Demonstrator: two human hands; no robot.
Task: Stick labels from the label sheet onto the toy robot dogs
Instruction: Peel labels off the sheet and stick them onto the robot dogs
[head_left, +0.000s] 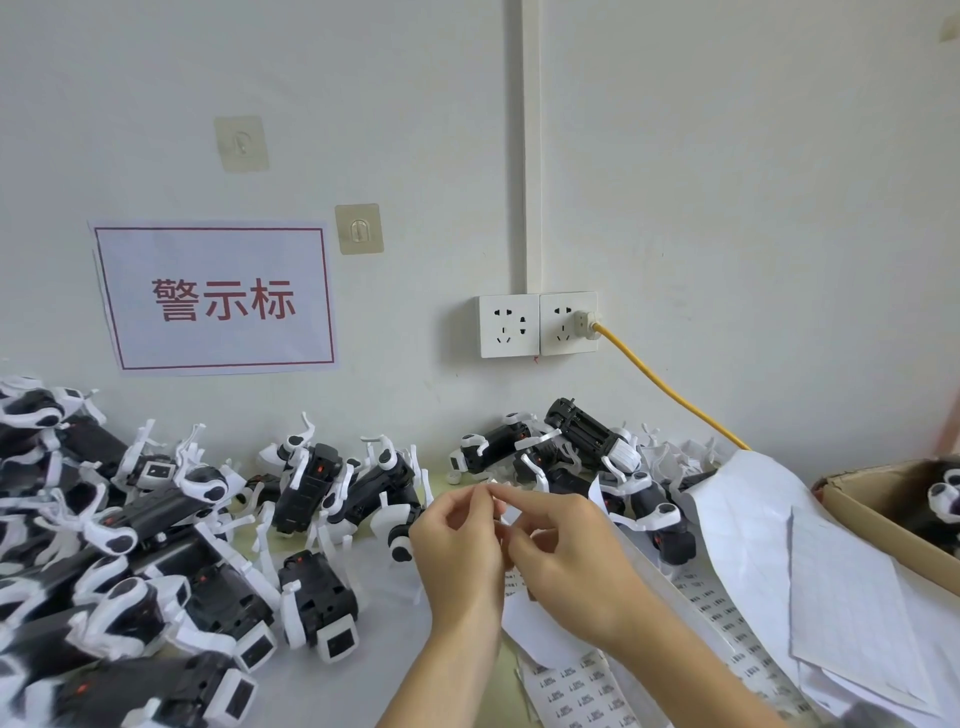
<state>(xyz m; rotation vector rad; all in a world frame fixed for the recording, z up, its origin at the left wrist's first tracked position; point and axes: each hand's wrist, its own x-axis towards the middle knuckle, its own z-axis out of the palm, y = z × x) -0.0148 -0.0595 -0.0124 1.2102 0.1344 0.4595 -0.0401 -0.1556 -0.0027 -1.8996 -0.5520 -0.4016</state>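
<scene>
Printed label sheets (587, 686) are spread below both raised hands; a small white label (500, 489) is pinched between left hand (457, 540) and right hand (566, 551) fingertips, beside toy robot dogs (311, 483).

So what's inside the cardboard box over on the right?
One black and white toy robot dog shows inside the cardboard box, near the picture's edge. The box's near wall and the frame edge hide the rest, so I cannot tell if more dogs are in there.

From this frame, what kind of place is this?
Likely a toy factory labelling bench: dozens of identical toy robot dogs heaped against the wall, printed label sheets under the hands, and a carton holding more dogs.
</scene>
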